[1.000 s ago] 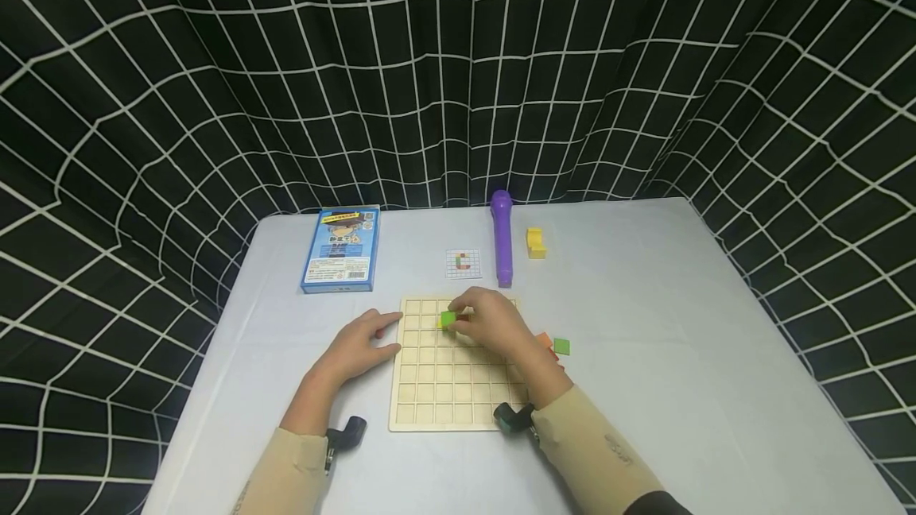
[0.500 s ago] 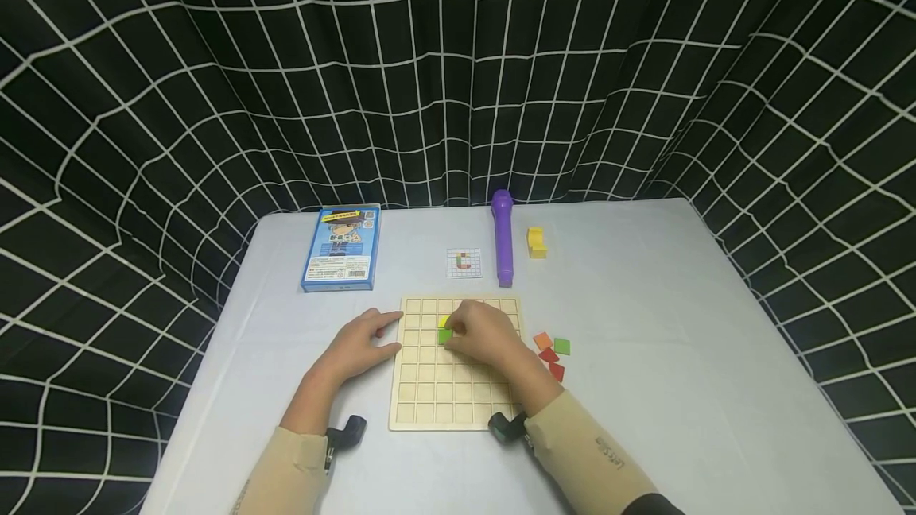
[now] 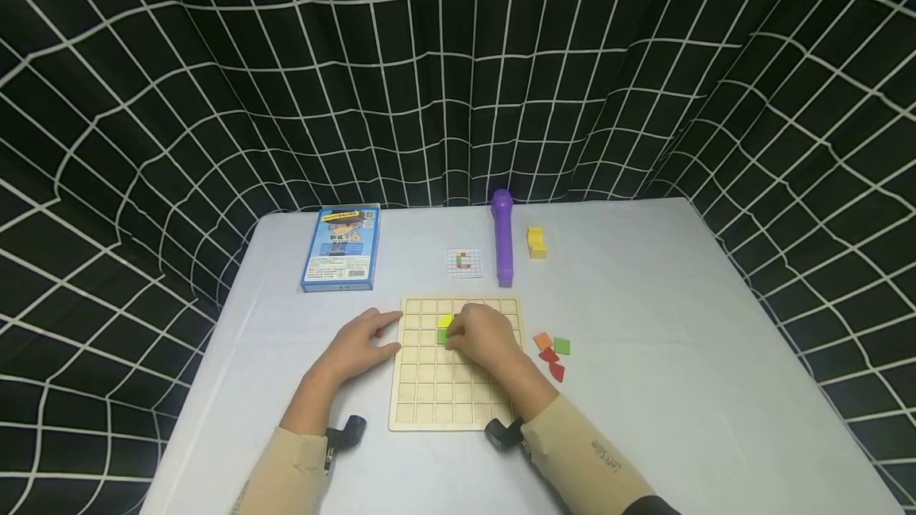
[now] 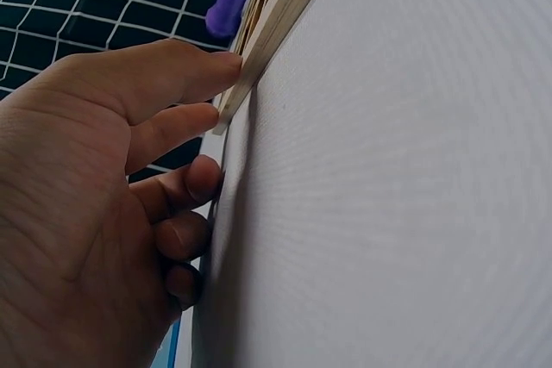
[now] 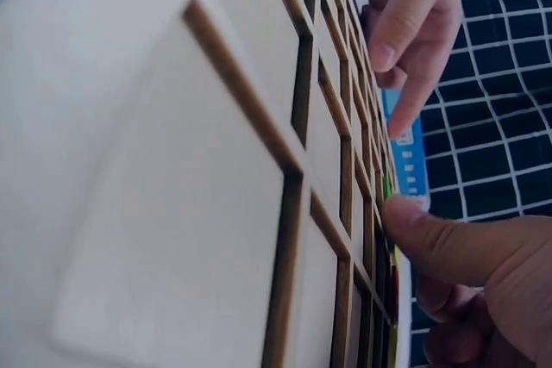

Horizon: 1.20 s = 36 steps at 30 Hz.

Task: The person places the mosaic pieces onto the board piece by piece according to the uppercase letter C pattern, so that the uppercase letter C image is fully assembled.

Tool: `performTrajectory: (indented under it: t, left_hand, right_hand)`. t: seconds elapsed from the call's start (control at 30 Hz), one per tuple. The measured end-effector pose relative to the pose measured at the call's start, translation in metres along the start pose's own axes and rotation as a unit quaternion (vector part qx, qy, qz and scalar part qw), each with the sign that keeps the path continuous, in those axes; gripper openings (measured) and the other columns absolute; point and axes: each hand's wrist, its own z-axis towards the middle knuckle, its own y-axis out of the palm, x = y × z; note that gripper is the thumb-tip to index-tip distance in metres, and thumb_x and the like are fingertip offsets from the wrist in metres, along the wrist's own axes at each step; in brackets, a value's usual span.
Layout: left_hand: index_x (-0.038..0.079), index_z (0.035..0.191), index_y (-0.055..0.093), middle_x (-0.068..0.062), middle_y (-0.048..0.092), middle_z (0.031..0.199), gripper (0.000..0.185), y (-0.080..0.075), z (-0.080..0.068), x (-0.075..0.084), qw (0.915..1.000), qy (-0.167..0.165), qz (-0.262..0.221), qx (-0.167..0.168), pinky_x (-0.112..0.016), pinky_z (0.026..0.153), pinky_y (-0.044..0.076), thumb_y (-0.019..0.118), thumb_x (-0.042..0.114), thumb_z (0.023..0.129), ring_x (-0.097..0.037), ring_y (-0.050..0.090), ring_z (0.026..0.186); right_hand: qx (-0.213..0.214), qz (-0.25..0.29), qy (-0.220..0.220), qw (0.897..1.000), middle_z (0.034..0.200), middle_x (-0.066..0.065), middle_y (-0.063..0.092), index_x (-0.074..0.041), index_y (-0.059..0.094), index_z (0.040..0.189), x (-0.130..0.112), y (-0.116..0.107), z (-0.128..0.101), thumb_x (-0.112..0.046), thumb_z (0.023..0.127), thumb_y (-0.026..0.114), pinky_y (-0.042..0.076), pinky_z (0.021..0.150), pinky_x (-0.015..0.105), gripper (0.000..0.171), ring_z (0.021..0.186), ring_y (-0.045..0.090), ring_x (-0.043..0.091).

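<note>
A wooden grid board (image 3: 458, 388) lies on the white table. My right hand (image 3: 468, 338) rests on its upper rows and pinches a green tile (image 3: 442, 337) set in a cell just below a yellow tile (image 3: 445, 321). In the right wrist view my thumb (image 5: 448, 247) presses at the tile's edge over the board (image 5: 259, 170), and the other fingers curl beneath. My left hand (image 3: 361, 346) lies flat on the table. Its straight fingers touch the board's left edge (image 4: 276, 32).
Orange (image 3: 542, 340), green (image 3: 561, 346) and two red tiles (image 3: 553, 364) lie right of the board. Behind it are a pattern card (image 3: 463, 262), a purple cylinder (image 3: 502, 237), a yellow block (image 3: 535, 242) and a blue box (image 3: 341, 249). A black grid curtain surrounds the table.
My right hand carried the green tile from beside the yellow tile down into the cell below it and drew slightly toward me. The left hand has not moved.
</note>
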Motion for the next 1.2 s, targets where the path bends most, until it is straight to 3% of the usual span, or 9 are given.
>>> performTrajectory:
  t: [0.3, 0.6, 1.0, 1.2]
  left_hand:
    - [0.021, 0.145, 0.061, 0.003, 0.049, 0.091, 0.062, -0.001, -0.001, 0.002, 1.0000, -0.006, 0.004, -0.001, -0.037, 0.074, 0.042, 0.080, 0.035, 0.088, -0.015, 0.048, 0.083]
    - [0.019, 0.144, 0.061, 0.003, 0.049, 0.090, 0.061, -0.002, -0.001, 0.003, 1.0000, 0.003, 0.004, 0.003, -0.036, 0.074, 0.041, 0.080, 0.033, 0.088, -0.016, 0.047, 0.082]
    - [0.019, 0.144, 0.061, 0.002, 0.049, 0.089, 0.061, -0.001, -0.001, 0.003, 1.0000, 0.004, 0.003, 0.004, -0.036, 0.071, 0.040, 0.080, 0.032, 0.088, -0.016, 0.047, 0.080]
    - [0.020, 0.145, 0.061, 0.003, 0.050, 0.090, 0.062, -0.001, -0.001, 0.002, 1.0000, -0.001, 0.005, 0.003, -0.036, 0.074, 0.041, 0.080, 0.034, 0.087, -0.016, 0.048, 0.082]
  right_hand:
    - [0.013, 0.075, 0.023, 0.997, 0.082, -0.009, 0.063, -0.016, 0.082, 0.103, 0.014, -0.015, -0.020, -0.026, 0.083, 0.085, 0.047, 0.070, 0.034, 0.023, 0.074, 0.054, 0.012]
    - [0.031, 0.140, 0.058, 0.988, 0.084, -0.007, 0.062, -0.011, 0.079, 0.108, 0.043, -0.038, -0.053, -0.019, 0.087, 0.083, 0.049, 0.075, 0.038, 0.024, 0.079, 0.056, 0.014]
    - [0.044, 0.150, 0.126, 0.980, 0.091, -0.002, 0.065, -0.008, 0.076, 0.117, 0.085, -0.061, -0.080, -0.020, 0.088, 0.082, 0.049, 0.074, 0.036, 0.031, 0.081, 0.059, 0.019]
    - [0.034, 0.142, 0.159, 0.976, 0.094, 0.002, 0.063, -0.005, 0.075, 0.120, 0.100, -0.068, -0.087, -0.018, 0.089, 0.081, 0.046, 0.070, 0.035, 0.034, 0.083, 0.054, 0.021]
